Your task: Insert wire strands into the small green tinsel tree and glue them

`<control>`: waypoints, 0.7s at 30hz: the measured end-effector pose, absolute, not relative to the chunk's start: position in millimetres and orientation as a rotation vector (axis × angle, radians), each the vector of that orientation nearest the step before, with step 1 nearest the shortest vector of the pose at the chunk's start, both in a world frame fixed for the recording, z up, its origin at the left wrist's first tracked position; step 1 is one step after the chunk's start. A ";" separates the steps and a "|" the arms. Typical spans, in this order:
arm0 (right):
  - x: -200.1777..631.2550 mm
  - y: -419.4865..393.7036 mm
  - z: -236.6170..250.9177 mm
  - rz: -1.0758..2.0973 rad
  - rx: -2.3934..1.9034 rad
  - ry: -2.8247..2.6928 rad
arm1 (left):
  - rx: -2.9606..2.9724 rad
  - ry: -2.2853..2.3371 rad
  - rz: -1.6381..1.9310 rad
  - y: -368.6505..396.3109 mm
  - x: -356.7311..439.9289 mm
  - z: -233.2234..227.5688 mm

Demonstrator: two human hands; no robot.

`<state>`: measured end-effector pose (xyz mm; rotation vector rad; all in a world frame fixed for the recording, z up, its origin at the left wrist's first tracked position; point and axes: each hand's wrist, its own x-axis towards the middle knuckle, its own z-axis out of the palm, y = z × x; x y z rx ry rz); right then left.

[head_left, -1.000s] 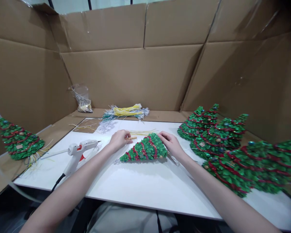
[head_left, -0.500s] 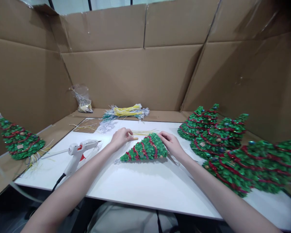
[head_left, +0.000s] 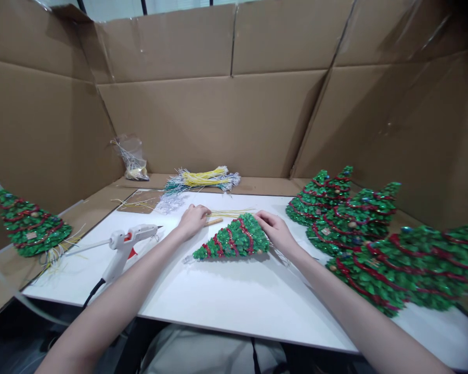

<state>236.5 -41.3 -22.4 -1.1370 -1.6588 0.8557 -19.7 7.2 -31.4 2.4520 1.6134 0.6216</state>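
A small green tinsel Christmas tree (head_left: 232, 239) with red garlands lies on its side, its clear tip pointing left. My right hand (head_left: 273, 228) is closed on the rim of its base; thin white wires trail out below that hand. My left hand (head_left: 193, 221) rests on the table left of the tree, fingers curled and pressed together at the left end of some thin yellow wires (head_left: 234, 213). What its fingertips hold, if anything, is hidden. A short tan stick (head_left: 214, 222) lies beside this hand, between it and the tree.
A white glue gun (head_left: 127, 244) rests left of my forearm. Several finished trees (head_left: 351, 223) stand on the right, another tree (head_left: 31, 221) on the left. Wire bundles (head_left: 205, 178) and a plastic bag (head_left: 132, 158) lie at the back, before cardboard walls (head_left: 203, 119).
My left hand has shifted slightly left and back, off the tan stick towards the yellow wires. My right hand and the tree stay almost in place.
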 end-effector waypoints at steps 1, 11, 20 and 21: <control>236.4 -41.2 -22.5 0.857 -1.136 -1.658 | 2.458 1.602 0.623 7.3 -19.4 -31.8; 236.6 -40.1 -22.3 0.846 -1.119 -1.660 | 2.495 1.521 0.725 0.6 -15.8 -25.9; 238.3 -41.4 -16.5 0.836 -1.164 -1.515 | 2.511 1.165 1.201 -2.7 -13.3 -10.9; 238.8 -40.8 -16.9 0.842 -1.167 -1.494 | 2.503 1.114 1.242 -4.2 -12.8 -8.1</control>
